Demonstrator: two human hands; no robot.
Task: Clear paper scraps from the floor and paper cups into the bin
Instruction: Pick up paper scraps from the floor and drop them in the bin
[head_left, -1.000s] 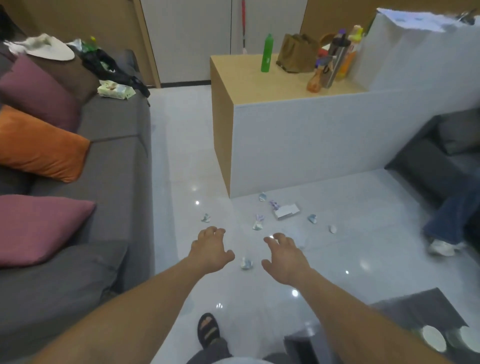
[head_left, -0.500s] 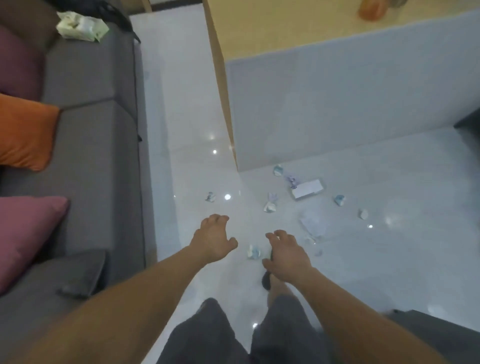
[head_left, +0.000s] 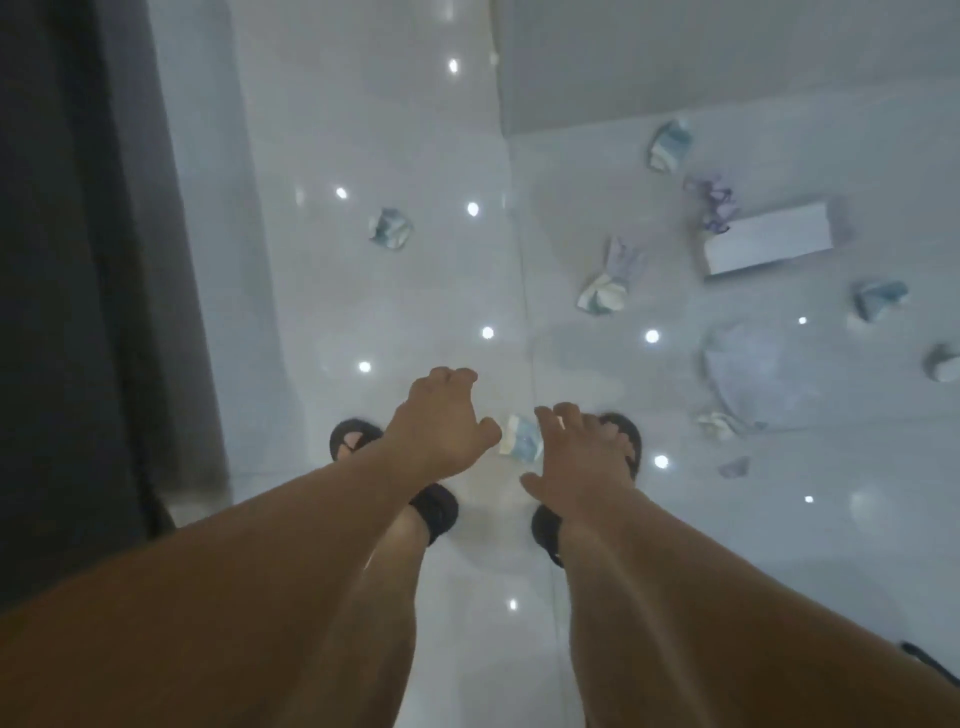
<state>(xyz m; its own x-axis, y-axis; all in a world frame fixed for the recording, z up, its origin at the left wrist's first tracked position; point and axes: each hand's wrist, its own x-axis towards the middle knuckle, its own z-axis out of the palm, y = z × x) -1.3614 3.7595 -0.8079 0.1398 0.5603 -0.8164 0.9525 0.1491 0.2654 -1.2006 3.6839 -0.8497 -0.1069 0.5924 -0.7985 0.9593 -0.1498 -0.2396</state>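
Reaching down over the glossy white floor (head_left: 322, 291), two bare arms stretch in from the lower edge of the view. At nine o'clock a dark sofa side (head_left: 78, 260) fills the left margin, blurred and cut off by the frame. At eleven o'clock from the hands a lone scrap (head_left: 390, 228), crumpled blue and white, lies by itself.

The left hand (head_left: 441, 421) hangs with its fingers loosely bent and holds nothing; its wrist covers most of the left sandal (head_left: 353, 439). At its three o'clock, between the two hands, sits the nearest scrap (head_left: 519, 439), its right edge hidden behind the right hand (head_left: 576, 457). That hand's fingers are spread and relaxed, gripping nothing. Whether they touch the paper cannot be told. They also mask the right sandal (head_left: 626, 431).

Towards one o'clock lie a twisted scrap (head_left: 602, 291), a far scrap (head_left: 669, 145) near the grey counter wall (head_left: 727, 62), and a purple scrap (head_left: 714, 200) against a white box (head_left: 769, 239). At three o'clock a pale flat shape (head_left: 743, 374) is too blurred to identify. An edge scrap (head_left: 943, 362) is cropped by the right border.
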